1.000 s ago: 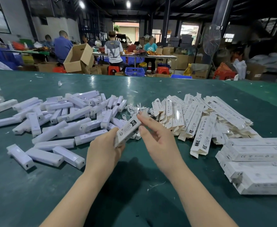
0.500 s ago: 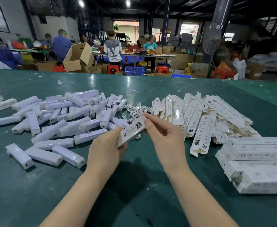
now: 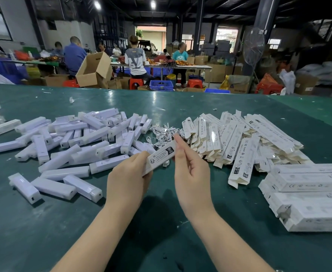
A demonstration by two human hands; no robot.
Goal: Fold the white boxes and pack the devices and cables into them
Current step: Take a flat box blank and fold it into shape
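A white box [image 3: 160, 156] is held above the table [image 3: 181, 242] between both hands, slanting up from lower left to upper right, its printed face turned toward the camera. Its lower end is enclosed in the grip of the left hand [image 3: 129, 180], fingers curled round it. Its upper end is pinched by the right hand [image 3: 190, 171], whose fingers [image 3: 178, 140] are laid along the far edge. Compared with a second ago, the box has been raised slightly and the right fingers have been slid further along its top end.

On the green table, loose white devices [image 3: 69, 146] are heaped at the left, white cables [image 3: 164, 134] lie just behind the hands, flat unfolded boxes [image 3: 239, 142] are piled at the right, and filled boxes [image 3: 308, 193] are stacked at the near right. Beyond, seated workers [image 3: 135, 59] and cardboard cartons [image 3: 94, 69] are seen in a dim warehouse.
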